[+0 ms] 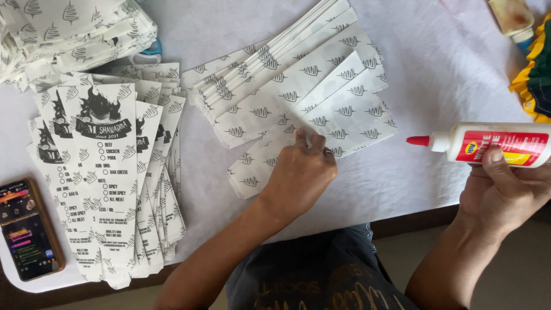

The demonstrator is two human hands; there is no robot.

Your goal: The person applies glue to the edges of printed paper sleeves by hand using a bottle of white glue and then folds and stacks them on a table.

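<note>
Nearest us, our left hand [299,172] presses curled fingertips onto the fanned paper sheets [321,115] near the table's front edge, pinching the top sheet's edge. Our right hand [502,192], by the front right edge, is clasped around one white glue bottle [493,143] with a red tip pointing left. One phone [27,229] lies at the front left corner, beside a fanned stack of printed paper sleeves [109,172]. Farther off, another paper pile [74,28] sits at the far left corner. A white cloth [425,74] covers the table; brown floor shows below.
</note>
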